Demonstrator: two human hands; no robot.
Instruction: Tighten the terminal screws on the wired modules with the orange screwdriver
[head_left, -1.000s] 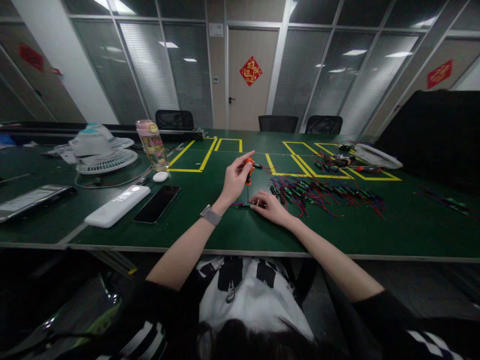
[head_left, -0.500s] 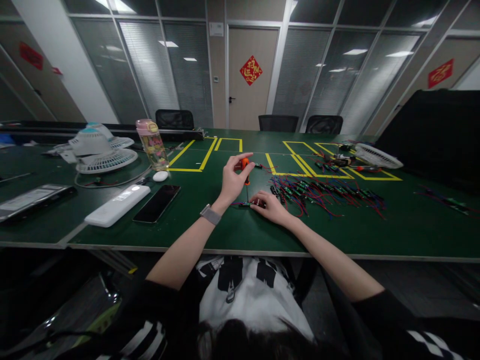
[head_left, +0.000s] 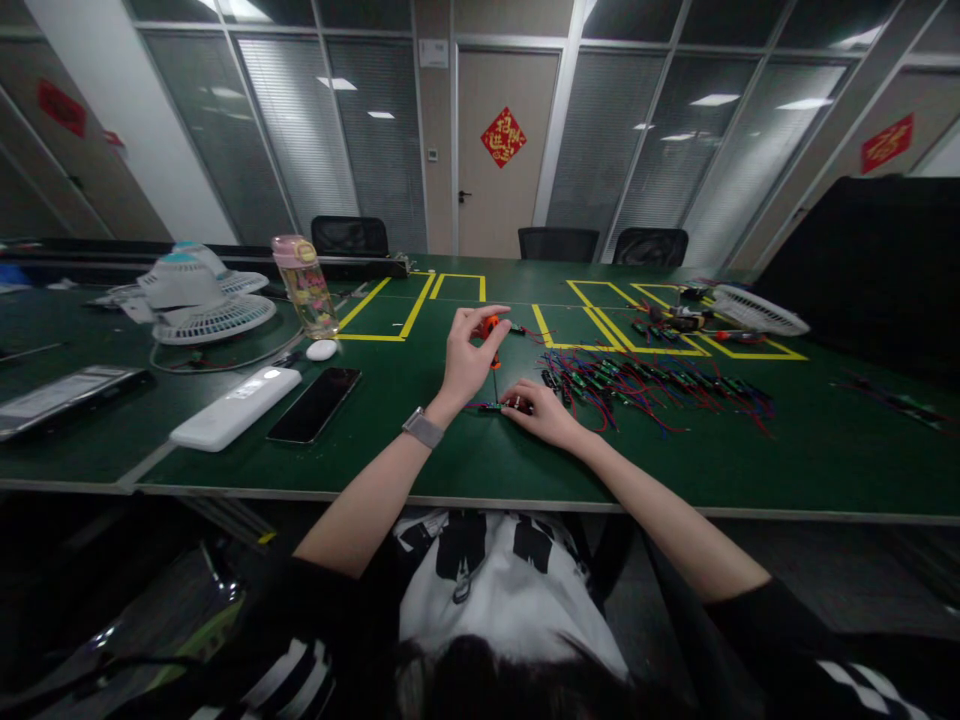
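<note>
My left hand [head_left: 470, 352] is closed around the orange handle of a screwdriver [head_left: 492, 328], which stands upright with its thin shaft pointing down. The tip meets, or nearly meets, a small green circuit board [head_left: 489, 407] lying on the table. My right hand [head_left: 541, 412] pinches the right end of that board against the tabletop, its fingers hiding part of it. Beyond the hands lies another small board [head_left: 516, 329] with thin wires. A heap of similar wired boards [head_left: 637, 380] spreads to the right of my right hand.
On the green table [head_left: 420, 470], a phone [head_left: 315, 405], a white power bank [head_left: 236, 408], a pink-lidded bottle [head_left: 306, 290] and a small fan [head_left: 214, 312] stand left. Yellow tape [head_left: 375, 338] marks rectangles farther back. Another fan [head_left: 757, 312] and a dark screen-like panel [head_left: 870, 270] are right.
Almost nothing differs. The view has shifted very slightly, while both hands keep their hold on the screwdriver and the board.
</note>
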